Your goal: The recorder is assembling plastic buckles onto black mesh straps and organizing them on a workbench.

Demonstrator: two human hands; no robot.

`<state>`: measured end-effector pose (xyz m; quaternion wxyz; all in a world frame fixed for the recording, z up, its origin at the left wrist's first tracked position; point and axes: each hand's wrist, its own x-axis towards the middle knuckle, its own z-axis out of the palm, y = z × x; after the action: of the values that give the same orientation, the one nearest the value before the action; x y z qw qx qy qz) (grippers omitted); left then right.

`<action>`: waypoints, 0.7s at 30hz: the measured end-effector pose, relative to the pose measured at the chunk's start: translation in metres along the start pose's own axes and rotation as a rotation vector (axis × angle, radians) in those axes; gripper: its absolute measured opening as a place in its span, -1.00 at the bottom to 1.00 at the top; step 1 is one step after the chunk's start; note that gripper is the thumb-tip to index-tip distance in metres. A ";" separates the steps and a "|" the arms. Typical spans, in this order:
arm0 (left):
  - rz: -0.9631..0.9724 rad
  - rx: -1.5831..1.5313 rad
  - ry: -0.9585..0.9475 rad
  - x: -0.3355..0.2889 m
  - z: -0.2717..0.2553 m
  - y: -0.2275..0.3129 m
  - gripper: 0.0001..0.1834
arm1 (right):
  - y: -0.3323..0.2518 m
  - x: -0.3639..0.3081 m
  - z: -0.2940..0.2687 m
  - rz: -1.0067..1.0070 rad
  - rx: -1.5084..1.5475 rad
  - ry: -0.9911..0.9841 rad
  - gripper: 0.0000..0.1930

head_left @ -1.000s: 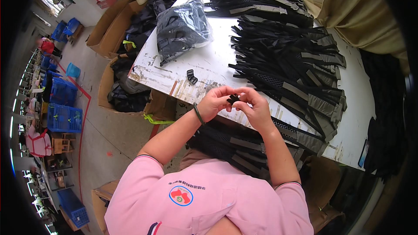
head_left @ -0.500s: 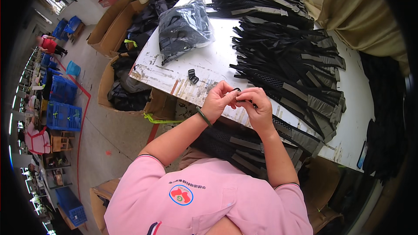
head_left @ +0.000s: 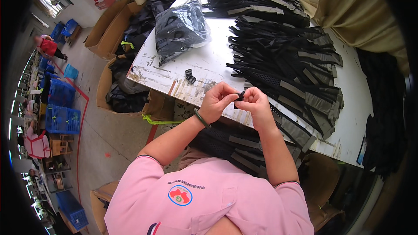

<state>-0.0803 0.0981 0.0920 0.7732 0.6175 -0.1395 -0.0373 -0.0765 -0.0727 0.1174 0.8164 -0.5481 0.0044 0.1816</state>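
Note:
My left hand [head_left: 216, 101] and my right hand [head_left: 257, 106] meet over the near edge of the table. Between their fingertips they pinch a small black buckle [head_left: 240, 96], partly covered by the fingers. A bangle [head_left: 201, 118] circles my left wrist. Two more black buckles [head_left: 190, 76] lie on the white tabletop, just beyond my left hand. To the right of my hands, dark strap pieces with grey panels [head_left: 300, 80] are spread in a thick overlapping row. More of these black strips [head_left: 244, 141] hang below the table edge, under my forearms.
A clear plastic bag of black goods [head_left: 183, 30] rests on the white table [head_left: 217, 30]. Cardboard boxes [head_left: 102, 30] filled with dark fabric stand along its left side. Blue crates [head_left: 63, 119] and other people [head_left: 51, 47] are farther left. A curtain [head_left: 361, 13] hangs at the right.
My right hand has shifted slightly and its fingers have straightened around the buckle, which now shows more between both hands. The whole view has moved a little.

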 end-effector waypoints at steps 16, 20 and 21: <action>0.027 -0.189 -0.032 -0.007 0.003 0.002 -0.84 | 0.022 -0.007 0.014 -0.417 -0.262 0.180 -0.73; 0.045 -0.255 -0.088 -0.011 0.008 0.000 -0.75 | 0.005 -0.007 0.011 -0.120 0.103 0.125 -0.77; 0.052 -0.208 -0.081 -0.011 0.008 -0.001 -0.72 | 0.002 -0.008 0.010 -0.120 0.102 0.124 -0.77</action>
<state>-0.0930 0.0934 0.0908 0.8274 0.5283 -0.1819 -0.0565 -0.0859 -0.0656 0.1211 0.8510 -0.5151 0.0314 0.0973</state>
